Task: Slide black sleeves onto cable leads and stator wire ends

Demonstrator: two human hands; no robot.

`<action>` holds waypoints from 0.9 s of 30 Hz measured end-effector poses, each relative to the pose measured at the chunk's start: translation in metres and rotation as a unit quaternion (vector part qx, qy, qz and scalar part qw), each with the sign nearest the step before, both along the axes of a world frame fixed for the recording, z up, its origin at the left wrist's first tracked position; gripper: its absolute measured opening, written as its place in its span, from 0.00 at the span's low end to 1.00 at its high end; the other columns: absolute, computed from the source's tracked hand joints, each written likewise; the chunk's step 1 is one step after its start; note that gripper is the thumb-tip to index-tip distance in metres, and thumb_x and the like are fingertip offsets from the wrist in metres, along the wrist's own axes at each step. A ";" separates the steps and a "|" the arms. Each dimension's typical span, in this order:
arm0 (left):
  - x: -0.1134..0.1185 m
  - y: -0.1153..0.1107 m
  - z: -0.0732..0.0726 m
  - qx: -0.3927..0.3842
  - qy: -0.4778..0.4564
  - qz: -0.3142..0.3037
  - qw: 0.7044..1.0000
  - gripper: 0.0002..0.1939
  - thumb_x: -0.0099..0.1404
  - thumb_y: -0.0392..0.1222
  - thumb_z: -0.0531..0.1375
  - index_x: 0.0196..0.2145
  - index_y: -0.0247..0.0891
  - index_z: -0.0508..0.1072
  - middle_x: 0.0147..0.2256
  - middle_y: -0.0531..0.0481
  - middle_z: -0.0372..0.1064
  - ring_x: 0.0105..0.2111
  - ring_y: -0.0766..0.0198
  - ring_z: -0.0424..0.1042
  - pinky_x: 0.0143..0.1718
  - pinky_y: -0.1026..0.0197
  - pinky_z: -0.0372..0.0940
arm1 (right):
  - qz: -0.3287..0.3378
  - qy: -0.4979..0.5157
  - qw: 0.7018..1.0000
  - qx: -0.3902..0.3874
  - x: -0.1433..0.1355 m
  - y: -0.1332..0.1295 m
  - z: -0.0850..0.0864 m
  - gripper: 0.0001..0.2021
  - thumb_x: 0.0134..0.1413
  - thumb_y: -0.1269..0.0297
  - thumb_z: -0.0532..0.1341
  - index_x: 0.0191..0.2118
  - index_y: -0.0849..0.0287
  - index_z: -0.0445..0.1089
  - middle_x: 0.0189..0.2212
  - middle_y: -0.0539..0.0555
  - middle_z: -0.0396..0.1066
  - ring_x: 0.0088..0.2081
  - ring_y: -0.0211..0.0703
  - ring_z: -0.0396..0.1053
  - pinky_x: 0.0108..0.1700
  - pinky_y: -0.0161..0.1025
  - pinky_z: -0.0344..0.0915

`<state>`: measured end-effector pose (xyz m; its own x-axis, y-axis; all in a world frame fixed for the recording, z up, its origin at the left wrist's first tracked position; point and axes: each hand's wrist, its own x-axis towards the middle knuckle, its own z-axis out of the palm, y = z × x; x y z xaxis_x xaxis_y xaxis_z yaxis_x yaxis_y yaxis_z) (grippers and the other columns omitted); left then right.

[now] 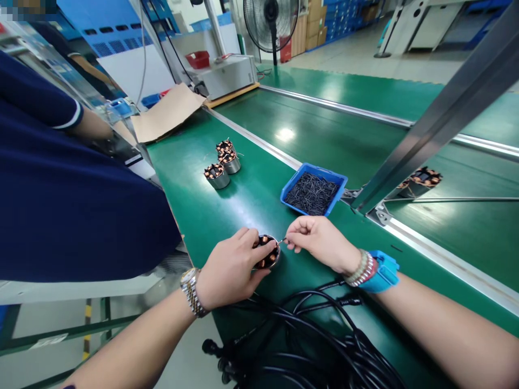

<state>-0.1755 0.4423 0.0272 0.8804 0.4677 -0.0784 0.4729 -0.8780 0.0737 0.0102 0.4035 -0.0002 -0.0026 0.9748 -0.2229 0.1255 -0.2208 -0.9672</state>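
Note:
My left hand (237, 262) is wrapped over a round metal motor stator (267, 259) with copper windings, steadying it on the green table (182, 178). Just right of the stator, my right hand (314, 237) pinches a small dark sleeve (285, 239) at a thin wire end that sticks out from the stator's rim. Beyond my right hand sits a blue tray (343, 186) filled with short black tubes (311, 193). Three more stators stand farther up the table, one of them at the front (217, 176).
Black cables (300, 324) lie heaped near me. A slanted metal post (425, 113) rises at the right, with another stator (424, 181) behind it. A person in dark blue (73, 189) stands at the left. Brown cardboard (166, 113) lies at the table's far end.

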 end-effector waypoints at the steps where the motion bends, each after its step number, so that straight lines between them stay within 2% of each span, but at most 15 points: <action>1: 0.000 0.000 0.000 -0.001 0.001 0.001 1.000 0.20 0.58 0.43 0.53 0.49 0.43 0.61 0.35 0.46 0.58 0.35 0.59 0.58 0.30 0.59 0.60 | 0.003 -0.005 1.000 -0.002 -0.001 0.000 0.000 0.02 0.44 0.72 0.56 0.25 0.63 0.65 0.19 0.49 0.67 0.20 0.30 0.63 0.25 0.30 0.62; 7: 0.001 0.000 0.000 -0.004 0.002 0.002 1.000 0.20 0.58 0.43 0.53 0.49 0.42 0.61 0.35 0.45 0.58 0.35 0.59 0.58 0.30 0.58 0.60 | 0.067 -0.099 0.992 0.037 0.001 0.001 -0.003 0.06 0.48 0.69 0.53 0.25 0.62 0.66 0.19 0.49 0.66 0.21 0.31 0.63 0.26 0.31 0.60; 12: 0.001 0.001 0.000 -0.002 0.002 0.001 1.000 0.20 0.58 0.43 0.54 0.49 0.42 0.62 0.35 0.45 0.58 0.35 0.59 0.58 0.30 0.59 0.60 | 0.075 -0.197 0.973 0.094 -0.003 0.001 -0.007 0.06 0.47 0.68 0.55 0.24 0.61 0.67 0.19 0.48 0.66 0.21 0.32 0.60 0.25 0.31 0.56; 15: 0.001 0.000 0.001 -0.001 0.003 0.001 1.000 0.19 0.58 0.43 0.54 0.48 0.41 0.63 0.34 0.46 0.58 0.34 0.59 0.58 0.30 0.58 0.60 | 0.082 -0.186 0.975 0.090 -0.007 0.000 -0.010 0.07 0.48 0.68 0.55 0.25 0.62 0.67 0.18 0.48 0.65 0.22 0.32 0.61 0.25 0.31 0.57; 20: -0.001 -0.001 0.001 0.000 0.002 0.004 1.000 0.20 0.58 0.43 0.53 0.49 0.42 0.62 0.34 0.46 0.58 0.34 0.59 0.58 0.29 0.59 0.60 | 0.092 -0.066 0.993 0.046 -0.002 -0.001 -0.012 0.05 0.47 0.68 0.55 0.30 0.63 0.67 0.21 0.49 0.67 0.23 0.33 0.64 0.26 0.31 0.61; 24: -0.001 -0.001 0.000 -0.001 0.000 0.002 1.000 0.20 0.58 0.43 0.54 0.49 0.43 0.62 0.35 0.46 0.58 0.34 0.59 0.58 0.29 0.59 0.60 | 0.034 -0.147 0.982 0.111 0.006 -0.005 -0.010 0.08 0.47 0.69 0.55 0.33 0.62 0.69 0.25 0.51 0.69 0.27 0.35 0.65 0.31 0.34 0.62; 27: -0.001 0.000 0.000 0.001 -0.004 0.003 1.000 0.21 0.58 0.43 0.54 0.49 0.43 0.62 0.35 0.46 0.58 0.34 0.59 0.58 0.28 0.59 0.60 | 0.052 -0.182 0.971 0.145 0.007 -0.005 -0.009 0.08 0.48 0.68 0.54 0.32 0.60 0.70 0.28 0.52 0.71 0.30 0.36 0.65 0.34 0.35 0.61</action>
<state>-0.1763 0.4423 0.0275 0.8778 0.4738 -0.0711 0.4783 -0.8749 0.0757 0.0175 0.3982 -0.0089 -0.0771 0.9954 0.0570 0.4775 0.0871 -0.8743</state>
